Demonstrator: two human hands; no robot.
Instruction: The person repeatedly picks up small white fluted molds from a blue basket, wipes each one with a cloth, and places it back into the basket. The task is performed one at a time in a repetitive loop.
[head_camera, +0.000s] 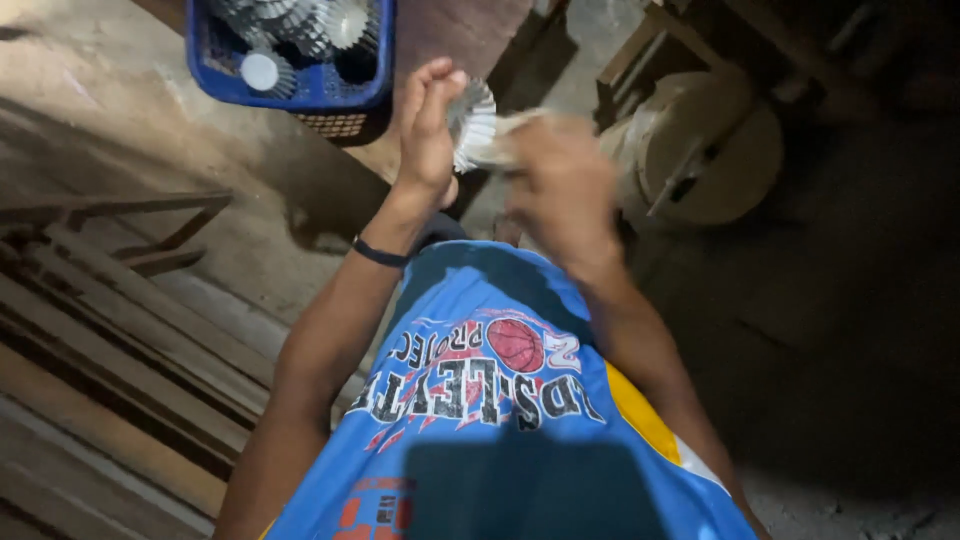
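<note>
My left hand (428, 135) is raised in front of my chest, its fingers wrapped around a round, finned silver metal part (472, 122). A dark band circles that wrist. My right hand (562, 185) is blurred with motion right beside the part and presses a pale rag (505, 140) or paper against it. Whether the right hand grips the part itself I cannot tell. My blue printed shirt fills the lower middle of the view.
A blue plastic crate (290, 90) holding several similar finned metal parts stands at the upper left on a concrete floor. Wooden planks (110, 340) lie at the left. A round wooden stand (700, 150) with a metal piece sits at the upper right; the far right is dark.
</note>
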